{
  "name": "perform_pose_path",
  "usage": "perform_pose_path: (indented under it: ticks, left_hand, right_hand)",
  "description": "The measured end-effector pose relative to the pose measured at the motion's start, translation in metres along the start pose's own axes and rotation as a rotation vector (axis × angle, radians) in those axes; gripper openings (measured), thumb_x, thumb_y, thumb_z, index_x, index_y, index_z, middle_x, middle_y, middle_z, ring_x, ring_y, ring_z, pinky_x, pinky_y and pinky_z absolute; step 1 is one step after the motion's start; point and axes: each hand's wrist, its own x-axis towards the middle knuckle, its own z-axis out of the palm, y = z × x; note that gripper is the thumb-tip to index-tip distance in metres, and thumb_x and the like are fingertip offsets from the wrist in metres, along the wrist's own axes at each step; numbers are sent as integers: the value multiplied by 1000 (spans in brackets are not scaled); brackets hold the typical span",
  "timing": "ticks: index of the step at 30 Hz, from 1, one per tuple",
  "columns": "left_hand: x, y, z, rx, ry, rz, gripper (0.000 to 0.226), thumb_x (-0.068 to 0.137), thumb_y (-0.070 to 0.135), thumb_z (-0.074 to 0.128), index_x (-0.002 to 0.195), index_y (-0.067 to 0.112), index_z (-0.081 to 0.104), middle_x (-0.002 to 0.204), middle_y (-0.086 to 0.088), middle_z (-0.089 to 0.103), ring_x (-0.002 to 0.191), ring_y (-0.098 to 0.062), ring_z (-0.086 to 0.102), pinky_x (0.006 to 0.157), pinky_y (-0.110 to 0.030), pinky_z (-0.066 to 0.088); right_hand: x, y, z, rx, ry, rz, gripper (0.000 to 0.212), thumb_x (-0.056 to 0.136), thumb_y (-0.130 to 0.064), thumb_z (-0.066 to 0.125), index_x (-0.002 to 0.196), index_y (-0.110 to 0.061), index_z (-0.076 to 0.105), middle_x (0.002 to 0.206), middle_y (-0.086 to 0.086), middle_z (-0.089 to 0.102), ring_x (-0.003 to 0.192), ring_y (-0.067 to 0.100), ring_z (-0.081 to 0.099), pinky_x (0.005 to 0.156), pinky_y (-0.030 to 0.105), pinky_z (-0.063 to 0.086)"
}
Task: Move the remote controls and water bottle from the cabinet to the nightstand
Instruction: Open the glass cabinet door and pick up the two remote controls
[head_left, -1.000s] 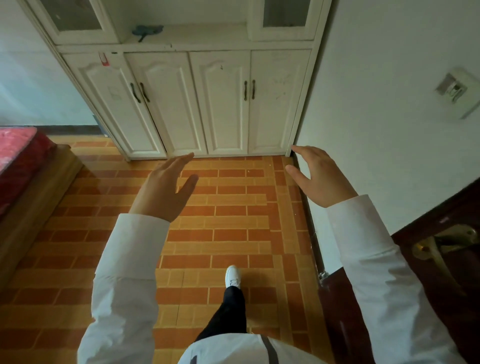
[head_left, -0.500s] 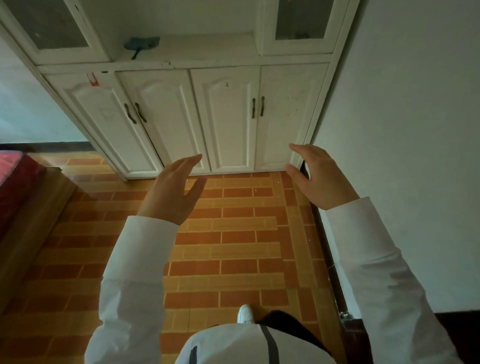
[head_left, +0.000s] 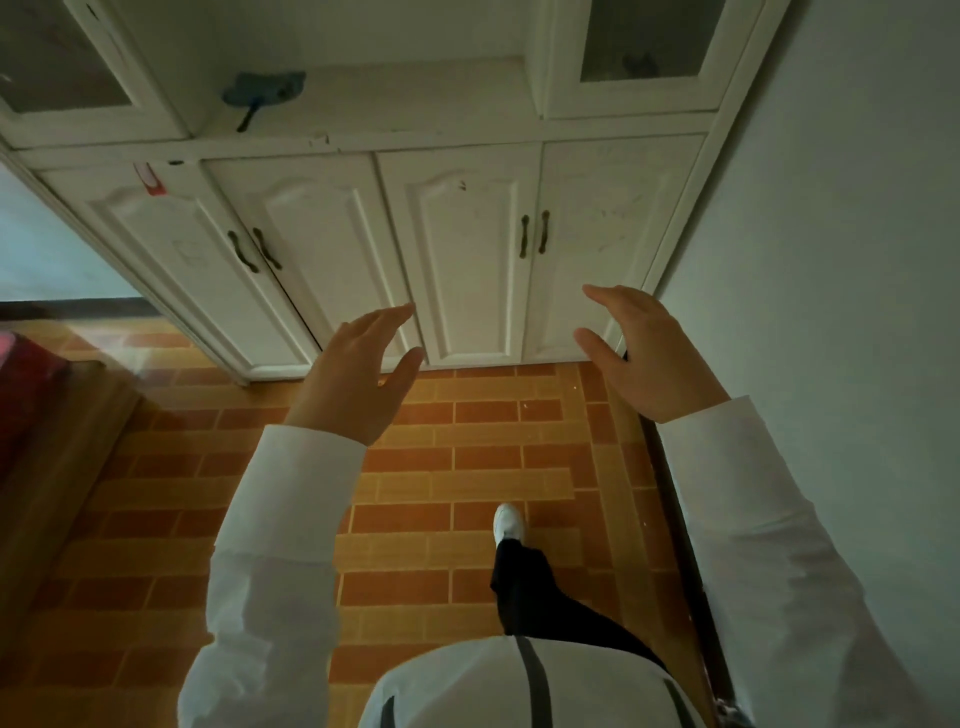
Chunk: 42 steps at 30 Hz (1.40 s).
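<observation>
A white cabinet (head_left: 467, 249) fills the far side, its four lower doors closed, an open shelf above them between two glass-fronted doors. Orange brick-patterned floor (head_left: 467, 457) spreads below. Both arms reach forward in white sleeves; the left hand (head_left: 358, 379) and right hand (head_left: 649, 353) are spread wide and empty. No remotes or bottle are visible. A small blue object (head_left: 262, 93) lies on the shelf.

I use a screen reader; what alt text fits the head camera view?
Two empty, open hands, left hand and right hand, reach toward a white cabinet with closed lower doors. A blue object lies on its open shelf; orange tile floor below.
</observation>
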Motion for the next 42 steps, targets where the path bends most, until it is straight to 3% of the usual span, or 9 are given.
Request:
perform_pose_path:
  ticks: [13, 21, 26, 32, 42]
  left_hand:
    - [218, -24, 0, 30, 34, -5, 48, 94, 33, 46, 140, 22, 39, 140, -3, 48, 128, -21, 46, 109, -45, 35]
    - [315, -40, 12, 17, 13, 40, 48, 93, 33, 48, 139, 21, 40, 140, -3, 49, 129, -21, 44, 107, -36, 35]
    - [388, -53, 21, 2, -8, 101, 48, 93, 32, 48, 139, 21, 40, 140, -3, 49, 127, -22, 46, 104, -37, 38]
    - [472, -69, 16, -18, -29, 205, 48, 93, 33, 47, 139, 21, 41, 138, -4, 50, 120, -27, 53, 102, -45, 43]
    - [565, -79, 22, -17, -127, 376, 48, 93, 32, 47, 139, 19, 41, 138, -4, 50, 125, -24, 49, 105, -41, 39]
  right_hand:
    - [229, 35, -17, 60, 57, -72, 50, 96, -31, 47, 142, -14, 36, 145, 7, 42, 137, 19, 33, 106, 22, 23]
    - [307, 63, -9, 91, 59, -12, 49, 96, -31, 48, 141, -15, 38, 145, 7, 42, 137, 19, 34, 113, 35, 29]
    - [360, 74, -2, 78, 92, 53, 50, 96, -32, 48, 142, -18, 36, 147, 6, 39, 138, 17, 31, 111, 26, 23]
    - [424, 71, 0, 54, 153, 112, 50, 96, -35, 46, 142, -20, 36, 147, 4, 39, 138, 17, 32, 110, 25, 23]
    - [476, 66, 5, 60, 219, 231, 53, 94, -41, 43, 142, -23, 33, 148, 3, 37, 138, 20, 33, 114, 42, 31]
